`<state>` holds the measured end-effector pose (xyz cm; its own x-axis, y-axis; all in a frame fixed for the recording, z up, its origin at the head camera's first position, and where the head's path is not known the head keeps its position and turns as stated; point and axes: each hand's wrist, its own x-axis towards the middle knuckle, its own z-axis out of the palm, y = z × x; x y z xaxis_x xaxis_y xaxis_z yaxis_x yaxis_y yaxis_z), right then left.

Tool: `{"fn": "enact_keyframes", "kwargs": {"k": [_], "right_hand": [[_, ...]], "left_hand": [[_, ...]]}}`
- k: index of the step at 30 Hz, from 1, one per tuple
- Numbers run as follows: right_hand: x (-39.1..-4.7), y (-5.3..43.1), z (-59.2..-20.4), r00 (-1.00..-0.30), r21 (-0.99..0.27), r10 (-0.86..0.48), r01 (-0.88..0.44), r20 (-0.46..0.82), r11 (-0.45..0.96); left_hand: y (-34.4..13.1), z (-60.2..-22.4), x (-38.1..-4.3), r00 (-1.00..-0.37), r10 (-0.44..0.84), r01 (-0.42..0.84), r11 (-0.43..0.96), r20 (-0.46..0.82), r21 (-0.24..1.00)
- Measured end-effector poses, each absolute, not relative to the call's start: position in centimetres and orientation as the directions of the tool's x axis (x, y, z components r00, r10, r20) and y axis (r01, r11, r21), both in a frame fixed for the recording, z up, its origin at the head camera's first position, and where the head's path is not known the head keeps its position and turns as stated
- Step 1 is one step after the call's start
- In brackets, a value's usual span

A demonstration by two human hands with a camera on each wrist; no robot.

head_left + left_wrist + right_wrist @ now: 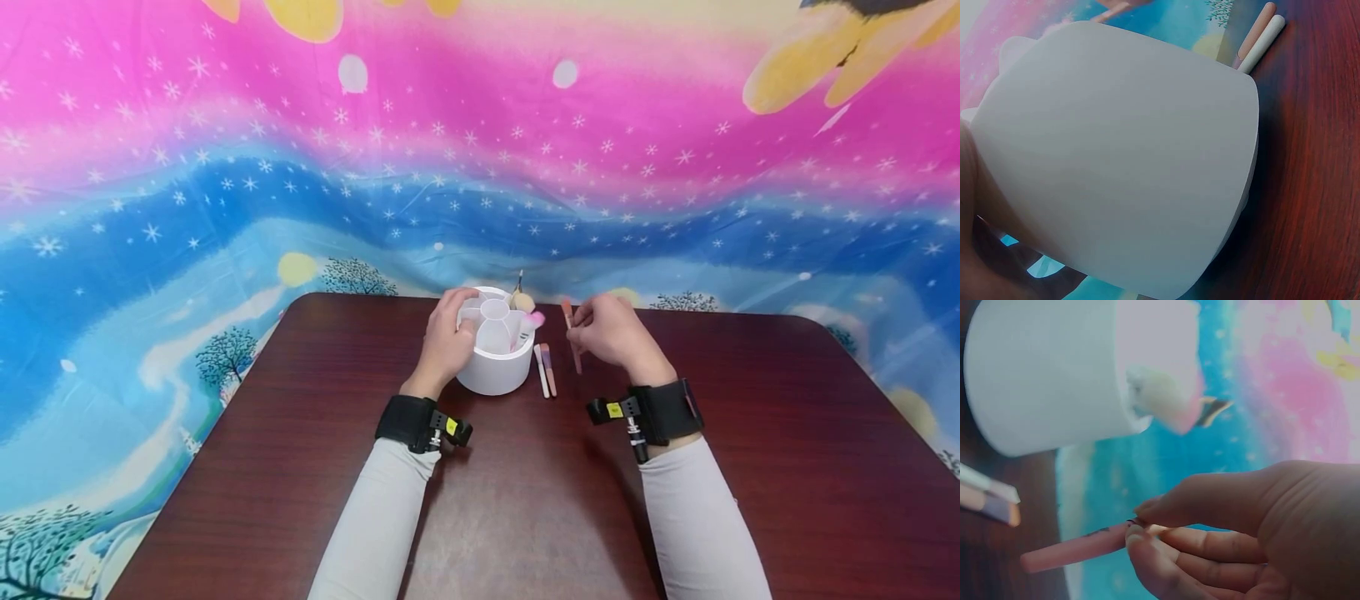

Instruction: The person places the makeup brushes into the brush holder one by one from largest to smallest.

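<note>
A white round divided brush holder (497,372) stands on the table, and my left hand (444,342) grips its left side at the rim. My right hand (611,333) pinches a makeup brush with a pink handle (1072,552) between thumb and fingertips, to the right of the holder. Its orange-pink head (567,308) points up and away in the head view. Inside the holder's right compartments stand a pink-and-white fluffy brush (534,320), a cream-coloured brush head (522,302) and a thin dark-tipped one (520,281). The holder's wall fills most of the left wrist view.
Two more makeup brushes, one white-handled (542,375) and one pink-handled (550,375), lie side by side just right of the holder. The dark red-brown table (322,500) ends at a colourful printed cloth (465,167) behind it.
</note>
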<state>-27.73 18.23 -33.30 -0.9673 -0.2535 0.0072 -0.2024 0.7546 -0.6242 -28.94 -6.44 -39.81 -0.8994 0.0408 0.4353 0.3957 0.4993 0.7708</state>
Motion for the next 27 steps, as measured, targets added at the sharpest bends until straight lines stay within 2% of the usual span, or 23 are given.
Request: {"fn": "enact_keyframes", "kwargs": {"k": [12, 18, 27], "right_hand": [[-25.5, 17.0, -30.1, -0.943, -0.647, -0.246, -0.332, 0.222, 0.687], [-25.0, 16.7, -29.7, -0.941, -0.668, -0.22, -0.338, 0.257, 0.663], [-24.6, 16.0, -29.3, -0.915, -0.71, -0.263, -0.404, 0.307, 0.577]], "left_hand": [[-6.4, -39.7, -28.8, -0.895, 0.042, 0.402, 0.511, 0.445, 0.76], [-6.5, -39.6, -28.8, -0.905, 0.028, 0.373, 0.529, 0.424, 0.762], [-6.5, -39.6, -28.8, -0.912, 0.024, 0.355, 0.546, 0.41, 0.759]]}}
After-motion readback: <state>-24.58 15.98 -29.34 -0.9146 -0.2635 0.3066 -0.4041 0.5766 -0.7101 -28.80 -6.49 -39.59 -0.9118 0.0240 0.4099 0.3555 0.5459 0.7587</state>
